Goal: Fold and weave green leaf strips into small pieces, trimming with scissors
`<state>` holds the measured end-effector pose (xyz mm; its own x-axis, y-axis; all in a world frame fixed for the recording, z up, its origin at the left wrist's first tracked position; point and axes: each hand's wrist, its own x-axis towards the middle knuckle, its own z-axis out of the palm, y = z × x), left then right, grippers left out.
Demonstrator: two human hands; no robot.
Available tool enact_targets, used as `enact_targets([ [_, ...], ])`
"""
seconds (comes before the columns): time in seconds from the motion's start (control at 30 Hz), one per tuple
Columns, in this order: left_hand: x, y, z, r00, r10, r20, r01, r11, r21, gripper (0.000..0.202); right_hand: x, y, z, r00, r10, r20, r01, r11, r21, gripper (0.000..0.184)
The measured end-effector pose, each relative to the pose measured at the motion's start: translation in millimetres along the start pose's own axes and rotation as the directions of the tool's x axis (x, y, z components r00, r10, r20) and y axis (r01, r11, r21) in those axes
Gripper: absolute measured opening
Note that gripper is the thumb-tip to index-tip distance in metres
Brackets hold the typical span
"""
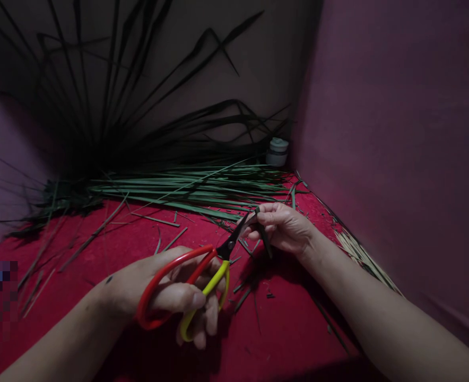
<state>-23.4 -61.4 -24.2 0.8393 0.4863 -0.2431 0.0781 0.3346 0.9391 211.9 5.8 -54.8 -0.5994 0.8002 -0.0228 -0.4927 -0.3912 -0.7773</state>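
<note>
In my left hand [179, 292] is a pair of scissors [222, 254] with one red and one yellow handle loop; my thumb and fingers pass through the loops. The dark blades point up and right, to the fingertips of my right hand [284, 225]. Pinched between that hand's thumb and fingers is a dark green leaf strip [265, 240], folded or looped near the fingertips, one end hanging down. The blade tips are at or very close to the strip; whether they touch it I cannot tell.
Long green leaf strips [194, 185] lie across the back of the red cloth [131, 228]. Behind them dark leaves [111, 106] fan up the wall. A pale lidded container [277, 152] stands in the back corner. Pale thin strips [364, 260] lie along the right wall, and cut scraps are scattered about.
</note>
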Motion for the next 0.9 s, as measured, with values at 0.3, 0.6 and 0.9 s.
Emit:
enact_targets([
  [0.3, 1.7, -1.3, -1.3, 1.0, 0.002, 0.022, -0.001, 0.999, -0.045, 0.033, -0.9, -0.5, 3.5, 1.0, -0.008, -0.005, 0.007, 1.0, -0.027, 0.018],
  [0.6, 3.1, -2.6, -3.7, 0.997, 0.021, 0.079, -0.013, 0.995, -0.1, 0.032, -1.4, 1.0, 3.8, 0.998, -0.035, 0.052, 0.04, 0.995, -0.096, 0.016],
  [0.9, 4.7, -6.2, -4.6, 0.993, 0.048, 0.11, -0.037, 0.995, -0.095, 0.026, -2.6, 2.4, 6.5, 0.998, -0.007, 0.066, 0.013, 0.995, -0.096, 0.017],
])
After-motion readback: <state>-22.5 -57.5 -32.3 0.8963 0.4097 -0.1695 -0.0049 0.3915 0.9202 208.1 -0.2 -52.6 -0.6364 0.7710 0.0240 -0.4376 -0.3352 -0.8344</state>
